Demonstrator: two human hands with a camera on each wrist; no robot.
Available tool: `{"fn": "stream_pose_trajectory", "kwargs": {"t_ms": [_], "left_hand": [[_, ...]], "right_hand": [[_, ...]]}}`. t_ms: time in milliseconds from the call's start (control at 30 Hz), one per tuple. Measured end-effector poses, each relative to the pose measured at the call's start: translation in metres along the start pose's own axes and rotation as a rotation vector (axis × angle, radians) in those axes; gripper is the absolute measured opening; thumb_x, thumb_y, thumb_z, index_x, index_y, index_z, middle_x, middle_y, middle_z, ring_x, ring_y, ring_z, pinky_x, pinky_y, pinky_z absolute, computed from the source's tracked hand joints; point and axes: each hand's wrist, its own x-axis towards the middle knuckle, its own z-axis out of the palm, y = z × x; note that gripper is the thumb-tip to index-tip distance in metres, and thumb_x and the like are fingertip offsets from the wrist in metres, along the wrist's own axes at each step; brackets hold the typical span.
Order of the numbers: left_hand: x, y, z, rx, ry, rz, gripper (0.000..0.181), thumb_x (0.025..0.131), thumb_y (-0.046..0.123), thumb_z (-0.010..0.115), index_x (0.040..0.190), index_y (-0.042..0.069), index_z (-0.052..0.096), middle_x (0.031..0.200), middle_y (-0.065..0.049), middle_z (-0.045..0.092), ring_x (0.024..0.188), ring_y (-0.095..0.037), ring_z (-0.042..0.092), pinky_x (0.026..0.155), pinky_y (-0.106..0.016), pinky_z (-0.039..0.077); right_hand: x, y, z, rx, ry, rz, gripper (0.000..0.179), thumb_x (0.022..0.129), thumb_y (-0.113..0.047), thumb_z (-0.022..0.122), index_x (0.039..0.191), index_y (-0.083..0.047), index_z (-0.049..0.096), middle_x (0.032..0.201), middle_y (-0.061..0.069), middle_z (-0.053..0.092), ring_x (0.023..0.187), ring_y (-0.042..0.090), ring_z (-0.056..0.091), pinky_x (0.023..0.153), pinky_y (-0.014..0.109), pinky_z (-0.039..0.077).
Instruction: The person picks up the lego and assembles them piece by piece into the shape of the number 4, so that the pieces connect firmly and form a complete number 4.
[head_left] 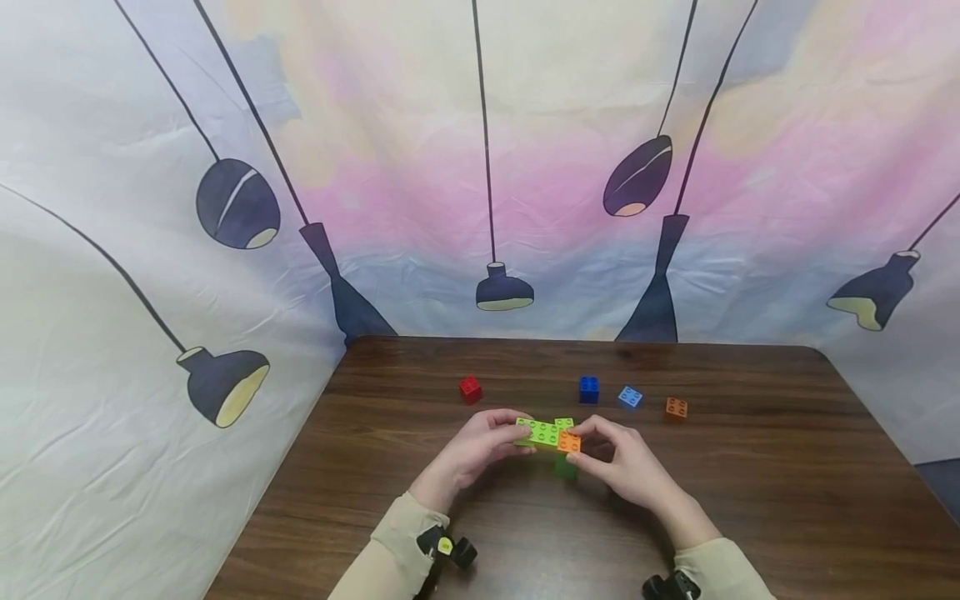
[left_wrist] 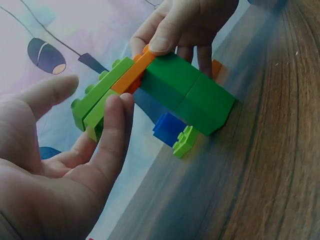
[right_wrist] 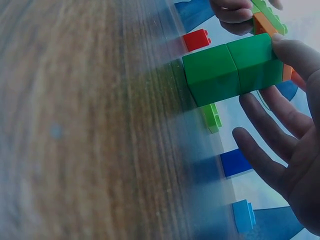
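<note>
My left hand (head_left: 483, 446) holds the left end of a long lime-green building brick (head_left: 538, 432), its fingers around the edge. At the right end, my right hand (head_left: 626, 458) pinches an orange brick (head_left: 569, 441) between thumb and index finger. Both belong to one joined build, with two dark green bricks (left_wrist: 187, 92) stacked below the orange. In the left wrist view, the lime part (left_wrist: 102, 92) juts sideways from the column and the left thumb is lifted beside it. The right hand's other fingers (right_wrist: 260, 155) spread beside the green bricks. Behind the build is a smaller lime-green brick (head_left: 564, 422).
Along the back of the brown wooden table (head_left: 405, 367) lie a red brick (head_left: 470, 389), a dark blue brick (head_left: 588, 389), a light blue brick (head_left: 630, 397) and another orange brick (head_left: 677, 407). A cloth printed with lamps (head_left: 420, 167) hangs behind the table.
</note>
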Motion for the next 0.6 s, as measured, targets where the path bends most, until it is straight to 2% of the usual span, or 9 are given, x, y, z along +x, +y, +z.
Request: {"fn": "stream_pose_trajectory", "kwargs": {"t_ms": [333, 600], "left_hand": [[-0.0004, -0.0023, 0.0083, -0.076, 0.071, 0.018, 0.032, 0.099, 0.005, 0.072, 0.126, -0.013, 0.067, 0.110, -0.012, 0.072, 0.091, -0.017, 0.073, 0.089, -0.034, 0.062], [-0.0020, 0.0009, 0.0076, -0.056, 0.074, 0.012, 0.034, 0.099, 0.006, 0.073, 0.128, -0.011, 0.068, 0.114, -0.014, 0.073, 0.092, -0.018, 0.073, 0.089, -0.034, 0.062]], "right_hand": [[0.0005, -0.0010, 0.0001, 0.004, -0.005, 0.005, 0.027, 0.098, -0.038, 0.081, 0.121, -0.031, 0.070, 0.113, -0.009, 0.073, 0.102, 0.011, 0.071, 0.087, 0.035, 0.060], [0.0000, -0.0009, 0.0004, 0.011, -0.006, 0.003, 0.026, 0.098, -0.037, 0.081, 0.121, -0.030, 0.070, 0.113, -0.009, 0.073, 0.102, 0.012, 0.072, 0.087, 0.037, 0.061]]}}
